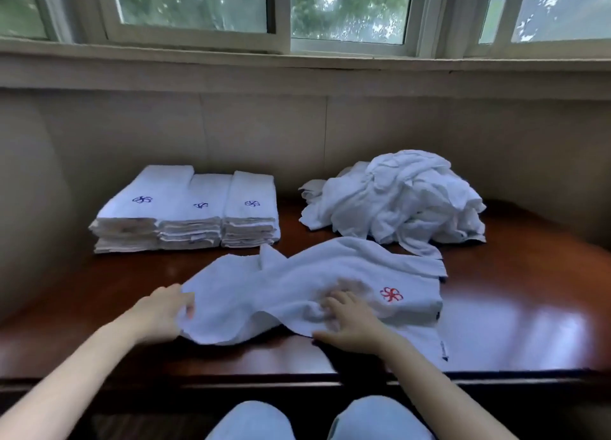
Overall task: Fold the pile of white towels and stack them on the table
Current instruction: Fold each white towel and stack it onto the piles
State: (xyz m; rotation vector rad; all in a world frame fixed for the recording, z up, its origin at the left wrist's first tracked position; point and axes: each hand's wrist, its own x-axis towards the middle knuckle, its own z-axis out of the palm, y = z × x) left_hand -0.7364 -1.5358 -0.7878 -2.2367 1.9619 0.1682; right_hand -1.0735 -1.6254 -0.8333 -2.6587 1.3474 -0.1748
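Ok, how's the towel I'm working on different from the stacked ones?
The towel lies rumpled and only partly folded; the stacks are flat, neat rectangles. The towel's logo is red; the stacks' logos are blue. The towel is single; the stacks hold many layers. Both are white.

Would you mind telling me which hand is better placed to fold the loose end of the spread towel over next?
Probably the left hand: it grips the towel at its left end, while the right hand lies flat on the middle, anchoring it.
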